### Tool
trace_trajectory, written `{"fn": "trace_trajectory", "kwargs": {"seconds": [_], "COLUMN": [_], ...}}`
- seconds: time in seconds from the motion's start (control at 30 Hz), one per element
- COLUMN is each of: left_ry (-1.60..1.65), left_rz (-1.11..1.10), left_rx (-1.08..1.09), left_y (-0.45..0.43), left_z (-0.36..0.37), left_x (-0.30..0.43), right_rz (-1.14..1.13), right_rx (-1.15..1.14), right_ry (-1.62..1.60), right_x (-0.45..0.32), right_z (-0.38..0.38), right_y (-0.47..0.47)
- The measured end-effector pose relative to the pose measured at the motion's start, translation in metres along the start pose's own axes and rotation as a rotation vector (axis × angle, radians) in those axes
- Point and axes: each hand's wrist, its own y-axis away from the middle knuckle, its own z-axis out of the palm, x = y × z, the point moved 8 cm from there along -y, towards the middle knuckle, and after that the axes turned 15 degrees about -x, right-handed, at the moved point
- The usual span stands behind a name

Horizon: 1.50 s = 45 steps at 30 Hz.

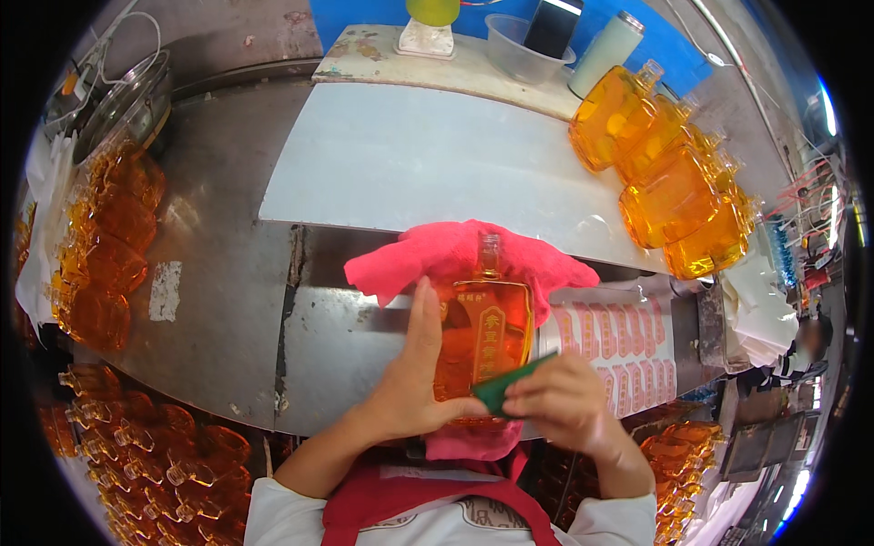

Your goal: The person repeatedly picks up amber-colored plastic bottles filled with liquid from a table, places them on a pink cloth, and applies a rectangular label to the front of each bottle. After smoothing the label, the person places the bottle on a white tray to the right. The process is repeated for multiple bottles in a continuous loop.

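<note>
A flat glass bottle of amber liquid lies on a pink cloth, its uncapped neck pointing away from me. Its upper face carries a label with gold writing. My left hand steadies the bottle's left side, the fingers along the edge and the thumb across the lower end. Between the fingers of my right hand is a green flat scraper, its edge against the lower part of the label. Just right of the bottle lies a sheet of pink-and-gold labels.
Several amber bottles stand at the right of a pale board. More bottles line the metal table's left side, and others fill the lower left. A plastic tub and a flask stand at the back.
</note>
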Motion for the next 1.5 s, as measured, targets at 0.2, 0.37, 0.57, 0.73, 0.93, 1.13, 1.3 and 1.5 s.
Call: {"fn": "trace_trajectory", "kwargs": {"seconds": [0.2,0.37,0.57,0.73,0.93,1.13,1.3,1.5], "left_ry": [0.242,0.593,0.945,1.171,0.926,0.682,0.531,0.469], "left_rz": [0.004,0.021,-0.114,-0.087,0.12,0.223,0.195,-0.208], "left_rx": [-0.094,0.007,0.132,0.2,-0.038,-0.54,-0.146,0.847], "left_y": [0.01,0.005,-0.001,-0.004,0.005,0.017,0.013,0.125], "left_z": [0.005,0.005,0.016,0.017,0.021,0.031,-0.028,-0.172], "left_x": [-0.008,-0.018,-0.045,-0.038,-0.001,0.06,0.029,-0.095], "right_rz": [0.048,-0.023,0.032,0.432,0.411,-0.123,0.158,0.45], "right_rx": [0.025,0.236,0.108,0.302,0.239,0.055,0.206,0.564], "right_ry": [-0.06,0.068,-0.109,-0.718,-0.458,0.127,0.035,0.376], "right_x": [0.004,0.013,-0.02,0.042,0.027,-0.059,-0.025,0.036], "right_z": [-0.003,-0.015,0.027,0.006,-0.051,-0.068,-0.128,-0.204], "right_y": [0.003,-0.022,0.044,0.077,0.036,0.004,0.004,-0.067]}}
